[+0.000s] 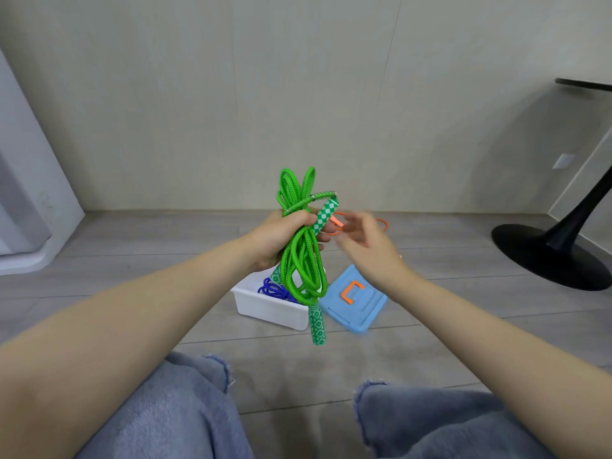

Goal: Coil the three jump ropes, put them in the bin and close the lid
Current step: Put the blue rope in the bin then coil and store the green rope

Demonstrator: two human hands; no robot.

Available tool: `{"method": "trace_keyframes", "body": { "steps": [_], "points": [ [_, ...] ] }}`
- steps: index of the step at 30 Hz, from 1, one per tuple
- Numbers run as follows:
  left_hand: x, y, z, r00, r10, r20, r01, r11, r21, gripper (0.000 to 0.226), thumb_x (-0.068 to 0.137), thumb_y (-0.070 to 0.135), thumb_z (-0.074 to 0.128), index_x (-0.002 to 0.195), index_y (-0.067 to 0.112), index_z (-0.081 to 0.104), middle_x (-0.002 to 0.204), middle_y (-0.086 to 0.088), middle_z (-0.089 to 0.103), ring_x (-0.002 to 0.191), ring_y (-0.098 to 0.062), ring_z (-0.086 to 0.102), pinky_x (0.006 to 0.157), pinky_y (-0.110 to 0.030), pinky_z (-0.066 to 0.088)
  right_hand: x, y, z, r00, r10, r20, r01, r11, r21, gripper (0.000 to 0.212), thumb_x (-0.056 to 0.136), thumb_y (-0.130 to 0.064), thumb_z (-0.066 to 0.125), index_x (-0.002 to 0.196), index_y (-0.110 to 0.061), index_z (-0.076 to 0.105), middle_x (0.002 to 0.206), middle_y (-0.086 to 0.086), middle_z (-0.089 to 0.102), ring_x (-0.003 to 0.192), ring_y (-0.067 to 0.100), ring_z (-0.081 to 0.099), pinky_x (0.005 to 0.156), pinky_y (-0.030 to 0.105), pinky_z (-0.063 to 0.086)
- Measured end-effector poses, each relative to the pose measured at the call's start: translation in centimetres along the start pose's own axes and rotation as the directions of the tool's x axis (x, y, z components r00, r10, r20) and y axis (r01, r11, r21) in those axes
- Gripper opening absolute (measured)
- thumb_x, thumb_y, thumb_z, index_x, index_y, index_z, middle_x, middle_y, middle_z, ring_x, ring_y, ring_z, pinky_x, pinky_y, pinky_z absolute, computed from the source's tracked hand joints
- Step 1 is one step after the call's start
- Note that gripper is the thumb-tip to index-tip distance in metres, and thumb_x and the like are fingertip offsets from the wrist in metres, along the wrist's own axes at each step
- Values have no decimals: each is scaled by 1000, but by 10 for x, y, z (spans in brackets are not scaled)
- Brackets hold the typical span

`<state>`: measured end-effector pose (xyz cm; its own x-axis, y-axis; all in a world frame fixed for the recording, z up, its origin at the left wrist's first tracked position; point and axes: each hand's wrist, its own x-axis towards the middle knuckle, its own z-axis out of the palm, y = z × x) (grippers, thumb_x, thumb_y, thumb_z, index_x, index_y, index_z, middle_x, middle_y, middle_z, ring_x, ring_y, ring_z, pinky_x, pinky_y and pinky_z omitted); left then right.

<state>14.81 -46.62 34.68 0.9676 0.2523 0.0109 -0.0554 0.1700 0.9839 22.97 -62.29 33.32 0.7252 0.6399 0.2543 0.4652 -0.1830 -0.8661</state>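
Note:
My left hand (281, 238) is shut on a coiled green jump rope (299, 256), held up over the bin. One green-and-white checkered handle (326, 215) sticks up by my fingers; the other handle (317, 323) hangs down in front of the bin. My right hand (362, 241) is blurred just right of the rope, fingers spread, holding nothing. The white bin (270, 309) stands on the floor with a blue jump rope (276, 290) inside. Its light blue lid (356, 301) with an orange latch lies beside it on the right. An orange jump rope (382, 223) lies on the floor behind my right hand, mostly hidden.
A black round table base (546, 256) stands at the right. The wall runs close behind the ropes, and a white unit (29, 207) stands at the left. My knees in blue jeans (185, 409) are at the bottom of the view.

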Motion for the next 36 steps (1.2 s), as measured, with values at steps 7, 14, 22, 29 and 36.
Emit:
{"method": "trace_keyframes", "body": {
  "steps": [7,14,22,29,36],
  "points": [
    [-5,5,9,992,-66,111,64,998,16,27,97,8,38,94,13,64,95,-8,68,77,-14,64,69,-26,53,-23,5,1,782,223,582,-361,923,131,38,96,-33,55,133,-26,50,128,-1,63,120,17,58,101,38,49],
    [-3,10,1,993,-13,116,19,998,-53,21,94,9,48,88,10,68,76,-4,63,70,-14,62,69,-27,55,-20,-8,8,931,81,356,-95,995,22,19,97,-26,54,115,-22,58,99,0,68,88,10,64,68,20,54],
    [-2,18,-16,994,51,100,-28,977,-212,9,86,9,54,84,16,50,62,1,46,55,-12,46,71,-30,51,-6,-17,-4,998,5,65,-4,1000,-20,29,95,-26,59,94,2,61,82,19,69,64,8,64,60,30,52],
    [-7,14,-10,987,38,154,-13,987,-160,9,86,12,56,81,15,49,63,0,47,58,-12,48,75,-29,49,-8,-48,-5,998,-65,12,60,968,242,4,90,-18,65,88,-16,67,83,12,72,77,15,64,83,42,54],
    [-10,11,4,973,-89,212,118,984,-130,31,95,32,47,102,13,70,99,-15,66,81,-28,68,76,-42,57,-20,-60,9,999,-41,-10,42,970,238,8,88,-20,68,94,-24,64,62,-14,58,44,3,51,44,22,44]
  ]
}}
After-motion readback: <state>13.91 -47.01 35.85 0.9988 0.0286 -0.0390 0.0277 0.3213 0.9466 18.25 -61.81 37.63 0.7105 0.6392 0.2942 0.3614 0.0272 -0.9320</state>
